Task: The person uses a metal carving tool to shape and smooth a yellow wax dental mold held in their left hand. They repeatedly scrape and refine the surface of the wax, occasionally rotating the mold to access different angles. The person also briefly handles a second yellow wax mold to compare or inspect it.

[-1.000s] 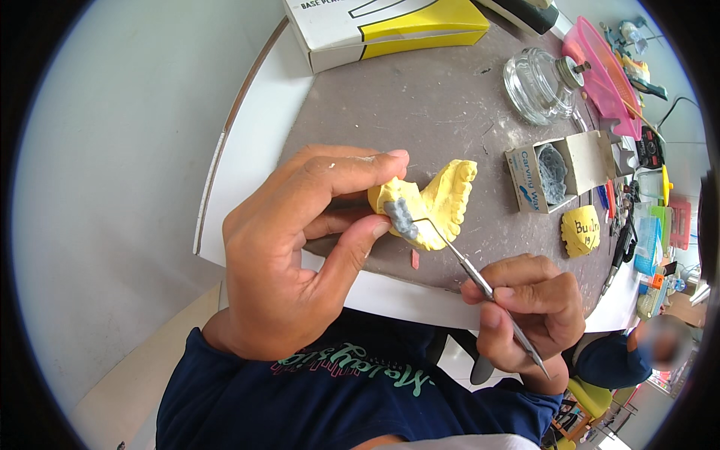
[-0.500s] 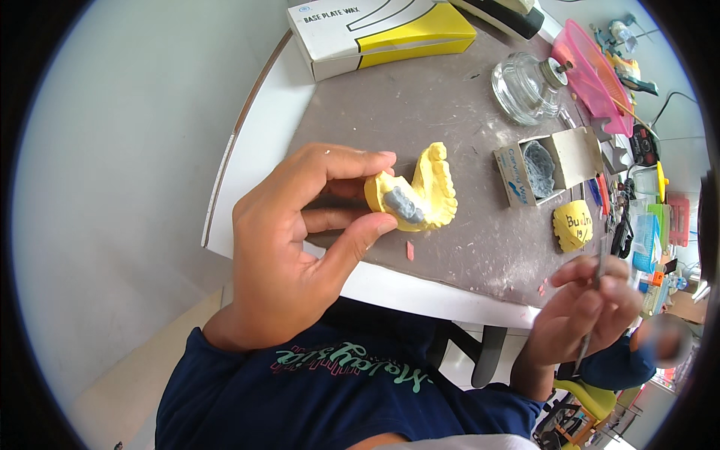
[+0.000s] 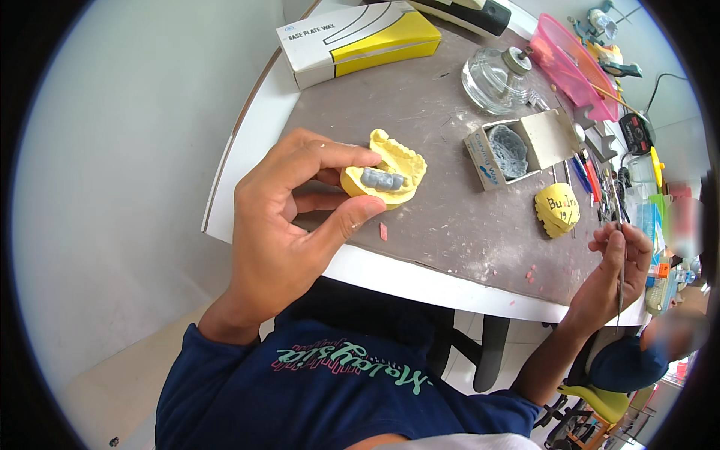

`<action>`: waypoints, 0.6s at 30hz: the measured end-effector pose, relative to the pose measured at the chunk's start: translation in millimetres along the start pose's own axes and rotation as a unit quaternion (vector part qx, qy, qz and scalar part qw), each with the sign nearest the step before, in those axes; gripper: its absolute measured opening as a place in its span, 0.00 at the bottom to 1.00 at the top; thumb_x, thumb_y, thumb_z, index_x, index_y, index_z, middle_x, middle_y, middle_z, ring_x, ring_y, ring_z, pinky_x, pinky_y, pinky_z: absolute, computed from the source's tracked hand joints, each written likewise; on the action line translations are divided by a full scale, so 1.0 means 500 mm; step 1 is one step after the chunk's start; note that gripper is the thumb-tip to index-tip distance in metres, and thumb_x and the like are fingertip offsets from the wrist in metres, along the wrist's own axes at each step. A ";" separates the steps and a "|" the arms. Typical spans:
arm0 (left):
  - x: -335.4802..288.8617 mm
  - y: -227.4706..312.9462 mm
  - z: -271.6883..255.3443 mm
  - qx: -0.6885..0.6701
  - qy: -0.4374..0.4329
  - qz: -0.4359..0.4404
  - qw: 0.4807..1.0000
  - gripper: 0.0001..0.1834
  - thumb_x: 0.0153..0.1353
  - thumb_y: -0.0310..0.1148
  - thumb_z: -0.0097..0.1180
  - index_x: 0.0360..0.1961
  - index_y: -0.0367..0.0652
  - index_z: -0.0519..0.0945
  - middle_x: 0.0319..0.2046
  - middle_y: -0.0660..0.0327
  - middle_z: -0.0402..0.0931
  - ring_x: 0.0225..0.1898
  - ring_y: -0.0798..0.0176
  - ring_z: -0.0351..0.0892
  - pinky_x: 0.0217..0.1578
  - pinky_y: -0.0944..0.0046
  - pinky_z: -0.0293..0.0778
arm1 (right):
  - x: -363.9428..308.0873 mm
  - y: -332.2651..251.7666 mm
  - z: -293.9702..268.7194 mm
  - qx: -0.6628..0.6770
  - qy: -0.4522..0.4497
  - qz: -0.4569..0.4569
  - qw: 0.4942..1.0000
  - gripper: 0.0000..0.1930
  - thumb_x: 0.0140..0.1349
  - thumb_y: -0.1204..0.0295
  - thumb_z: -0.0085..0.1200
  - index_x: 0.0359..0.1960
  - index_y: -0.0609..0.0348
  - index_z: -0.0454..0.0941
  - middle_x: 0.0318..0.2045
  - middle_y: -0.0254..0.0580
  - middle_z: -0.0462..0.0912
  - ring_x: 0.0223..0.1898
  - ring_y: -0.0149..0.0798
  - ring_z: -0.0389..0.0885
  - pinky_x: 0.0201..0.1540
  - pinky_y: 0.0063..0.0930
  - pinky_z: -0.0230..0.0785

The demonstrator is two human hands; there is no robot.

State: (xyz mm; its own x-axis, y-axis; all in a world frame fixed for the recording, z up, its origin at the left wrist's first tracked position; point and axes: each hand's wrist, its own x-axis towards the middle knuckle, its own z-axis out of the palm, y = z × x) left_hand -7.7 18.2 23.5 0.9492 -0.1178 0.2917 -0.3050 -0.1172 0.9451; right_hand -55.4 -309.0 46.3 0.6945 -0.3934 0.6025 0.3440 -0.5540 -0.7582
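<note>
Between the thumb and fingers of my left hand (image 3: pixel 281 202) is a yellow dental cast (image 3: pixel 405 169), held above the bench. Its row of teeth faces up, and grey wax (image 3: pixel 382 179) shaped like several teeth sits along the near side of the arch. At the right, my right hand (image 3: pixel 616 270) pinches a thin metal wax carver (image 3: pixel 621 281), which stands roughly upright, apart from the cast. A second yellow cast (image 3: pixel 557 210) with handwriting on it lies on the bench, left of my right hand. Beyond that, an open small box (image 3: pixel 484 161) holds grey carving wax (image 3: pixel 509 152).
A white and yellow box (image 3: pixel 360 41) lies at the back left. Behind the wax box are a glass spirit lamp (image 3: pixel 495 79) and a pink basket (image 3: pixel 574 64). Pink wax crumbs (image 3: pixel 531 273) dot the bench. Pens and tools crowd the right side; another person (image 3: pixel 630 364) sits at far right.
My left hand has turned the cast, so its teeth and the grey wax now show from above. My right hand has moved up and to the right with the carver. The whole view has shifted slightly.
</note>
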 end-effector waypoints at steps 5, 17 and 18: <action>-0.005 0.003 -0.001 0.004 -0.006 -0.030 1.000 0.15 0.56 0.26 0.69 0.44 0.35 0.80 0.41 0.60 0.75 0.43 0.65 0.80 0.44 0.68 0.82 | 0.025 -0.007 -0.005 -0.070 -0.024 -0.041 0.996 0.08 0.65 0.79 0.58 0.45 0.65 0.78 0.36 0.44 0.83 0.33 0.30 0.82 0.35 0.20 0.74; 0.032 0.024 -0.005 0.017 -0.095 -0.020 0.995 0.13 0.63 0.23 0.60 0.49 0.32 0.77 0.47 0.58 0.74 0.50 0.66 0.75 0.54 0.65 0.73 | 0.103 0.061 -0.055 -0.373 -0.249 -0.220 0.866 0.19 0.57 0.86 0.55 0.50 0.56 0.83 0.45 0.45 0.83 0.42 0.44 0.85 0.42 0.33 0.79; 0.044 0.030 -0.004 0.011 -0.109 -0.030 0.994 0.14 0.65 0.26 0.59 0.50 0.32 0.77 0.48 0.58 0.74 0.51 0.66 0.74 0.55 0.65 0.72 | 0.107 0.067 -0.060 -0.392 -0.259 -0.247 0.847 0.21 0.56 0.87 0.54 0.50 0.56 0.83 0.45 0.44 0.84 0.43 0.44 0.85 0.42 0.33 0.79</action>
State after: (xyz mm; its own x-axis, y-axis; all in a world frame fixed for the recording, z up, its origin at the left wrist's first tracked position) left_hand 8.5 15.7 44.4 0.9275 -0.3199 0.1933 -0.2516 -0.1519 0.9558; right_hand -25.7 -370.5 60.5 0.8424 0.2905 0.4539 0.2882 -0.9545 0.0760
